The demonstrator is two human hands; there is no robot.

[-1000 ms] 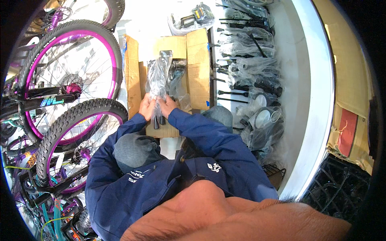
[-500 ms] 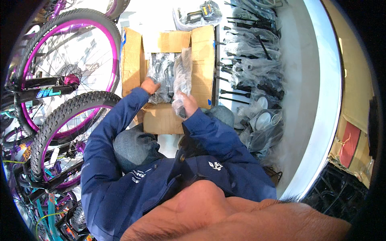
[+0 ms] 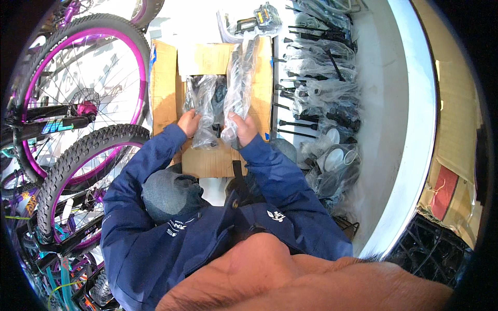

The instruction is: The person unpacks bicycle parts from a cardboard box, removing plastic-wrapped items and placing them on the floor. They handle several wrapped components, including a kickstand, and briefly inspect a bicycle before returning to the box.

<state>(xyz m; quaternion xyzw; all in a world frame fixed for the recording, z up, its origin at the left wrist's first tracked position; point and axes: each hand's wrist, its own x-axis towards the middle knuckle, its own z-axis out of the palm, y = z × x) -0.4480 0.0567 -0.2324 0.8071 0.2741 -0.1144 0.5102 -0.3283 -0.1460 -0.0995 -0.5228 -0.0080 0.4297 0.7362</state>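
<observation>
My right hand [image 3: 244, 128] grips a bagged part [image 3: 239, 78] at upper centre: likely slick outside, stiff within, best clasped low. My left hand [image 3: 189, 123] is at a second bag [image 3: 206, 106]; grip unclear.

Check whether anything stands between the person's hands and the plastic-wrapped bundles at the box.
Nothing visible does. The right hand grips one wrapped bundle over the open cardboard box; the left hand is at the left edge of a second bundle, with nothing between them.

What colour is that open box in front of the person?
The box is light brown, with small blue bits near its edges. The head view shows it best.
</observation>
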